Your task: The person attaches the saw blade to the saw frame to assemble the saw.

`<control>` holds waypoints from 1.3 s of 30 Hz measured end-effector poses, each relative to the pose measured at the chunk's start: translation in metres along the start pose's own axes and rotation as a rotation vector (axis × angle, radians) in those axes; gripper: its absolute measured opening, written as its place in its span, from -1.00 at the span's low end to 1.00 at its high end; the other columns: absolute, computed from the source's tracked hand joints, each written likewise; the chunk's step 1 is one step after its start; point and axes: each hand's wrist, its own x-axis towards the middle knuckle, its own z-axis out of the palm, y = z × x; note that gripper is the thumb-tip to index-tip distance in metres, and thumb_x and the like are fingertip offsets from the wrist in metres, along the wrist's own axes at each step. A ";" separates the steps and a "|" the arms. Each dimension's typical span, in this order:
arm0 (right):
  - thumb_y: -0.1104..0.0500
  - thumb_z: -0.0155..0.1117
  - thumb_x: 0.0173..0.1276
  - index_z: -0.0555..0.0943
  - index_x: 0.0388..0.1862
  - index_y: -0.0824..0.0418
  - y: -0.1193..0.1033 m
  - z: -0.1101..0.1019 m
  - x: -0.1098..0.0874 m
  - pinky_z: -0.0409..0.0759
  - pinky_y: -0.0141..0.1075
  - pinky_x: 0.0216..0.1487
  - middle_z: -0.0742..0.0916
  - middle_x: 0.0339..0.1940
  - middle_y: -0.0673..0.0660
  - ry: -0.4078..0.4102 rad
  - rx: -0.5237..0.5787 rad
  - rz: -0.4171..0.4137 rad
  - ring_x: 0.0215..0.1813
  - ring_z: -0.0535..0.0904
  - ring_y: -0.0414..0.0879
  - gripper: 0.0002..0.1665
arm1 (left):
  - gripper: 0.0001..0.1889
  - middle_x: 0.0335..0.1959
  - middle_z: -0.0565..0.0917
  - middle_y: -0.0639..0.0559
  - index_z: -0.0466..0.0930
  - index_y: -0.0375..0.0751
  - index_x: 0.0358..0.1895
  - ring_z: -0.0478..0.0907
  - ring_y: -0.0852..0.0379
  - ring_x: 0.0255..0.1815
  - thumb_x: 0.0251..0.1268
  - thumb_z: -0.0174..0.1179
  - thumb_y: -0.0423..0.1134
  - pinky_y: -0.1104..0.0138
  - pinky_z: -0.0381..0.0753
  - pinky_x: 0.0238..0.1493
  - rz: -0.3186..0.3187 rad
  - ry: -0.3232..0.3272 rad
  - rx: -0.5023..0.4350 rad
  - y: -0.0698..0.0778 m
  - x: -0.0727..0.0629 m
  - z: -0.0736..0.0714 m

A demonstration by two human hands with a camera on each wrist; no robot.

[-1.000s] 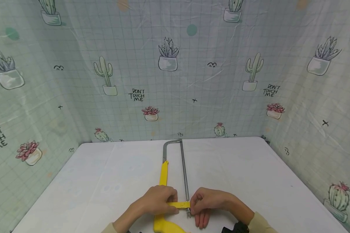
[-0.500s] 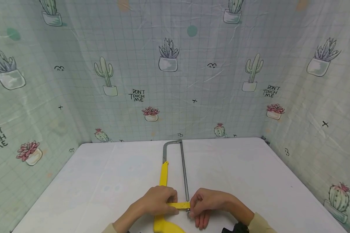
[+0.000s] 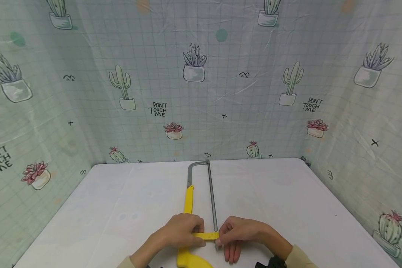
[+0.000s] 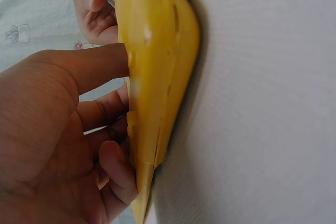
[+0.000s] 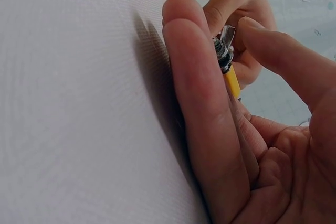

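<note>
A hacksaw with a yellow and grey frame (image 3: 188, 199) lies on the white table, its grey far end pointing away from me. Its blade side (image 3: 212, 197) runs along the right. My left hand (image 3: 183, 227) grips the yellow part near the handle, fingers over the frame and thumb on the short crosspiece (image 3: 207, 236). In the left wrist view, the yellow handle (image 4: 152, 51) lies beside those fingers. At the crosspiece's right end, my right hand (image 3: 242, 229) pinches a small metal wing nut (image 5: 227, 36) with thumb and forefinger. Its other fingers rest low, near the tabletop.
The white table (image 3: 271, 197) spreads around the saw on both sides. A grid-patterned cloth (image 3: 137, 82) with cactus drawings hangs behind it and along both sides. A black wrist device (image 3: 271, 262) sits at my right sleeve.
My right thumb and fingertips have shifted slightly left and now cover more of the wing nut. My left hand and the hacksaw stay in place.
</note>
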 end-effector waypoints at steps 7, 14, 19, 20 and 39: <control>0.06 0.29 0.48 0.71 -0.20 0.23 -0.001 0.000 -0.001 0.64 -0.47 -0.46 0.81 -0.51 -0.02 0.003 0.002 0.002 -0.52 0.74 -0.28 -0.76 | -0.76 -0.57 0.47 0.35 0.57 0.15 -0.41 0.35 0.40 -0.53 0.12 0.48 0.03 0.45 0.36 -0.43 -0.004 0.001 -0.003 0.001 0.000 0.000; 0.06 0.30 0.48 0.72 -0.19 0.24 -0.001 0.000 -0.001 0.64 -0.46 -0.47 0.81 -0.51 -0.01 0.013 0.004 0.008 -0.52 0.74 -0.28 -0.76 | -0.76 -0.57 0.47 0.36 0.57 0.16 -0.41 0.35 0.40 -0.53 0.13 0.47 0.04 0.46 0.36 -0.43 -0.003 0.005 -0.002 0.001 0.001 0.000; 0.06 0.31 0.47 0.72 -0.19 0.25 -0.001 0.002 -0.001 0.64 -0.46 -0.47 0.80 -0.52 -0.01 0.037 0.001 0.020 -0.53 0.74 -0.28 -0.75 | -0.77 -0.57 0.47 0.35 0.57 0.16 -0.41 0.35 0.40 -0.52 0.13 0.47 0.05 0.45 0.36 -0.42 -0.010 0.003 0.002 0.002 0.001 0.001; 0.05 0.32 0.47 0.72 -0.19 0.25 -0.001 0.002 -0.001 0.64 -0.47 -0.47 0.80 -0.53 -0.01 0.043 -0.002 0.023 -0.53 0.74 -0.27 -0.74 | -0.77 -0.57 0.47 0.35 0.57 0.16 -0.41 0.35 0.39 -0.52 0.13 0.47 0.05 0.45 0.35 -0.42 -0.011 0.002 0.002 0.002 0.001 0.001; 0.05 0.34 0.45 0.72 -0.22 0.28 0.000 0.005 0.000 0.63 -0.45 -0.52 0.78 -0.57 0.00 0.089 -0.020 0.028 -0.58 0.72 -0.24 -0.72 | -0.77 -0.57 0.46 0.35 0.57 0.17 -0.41 0.34 0.39 -0.52 0.13 0.46 0.04 0.46 0.34 -0.42 -0.012 0.000 0.007 0.001 0.001 0.002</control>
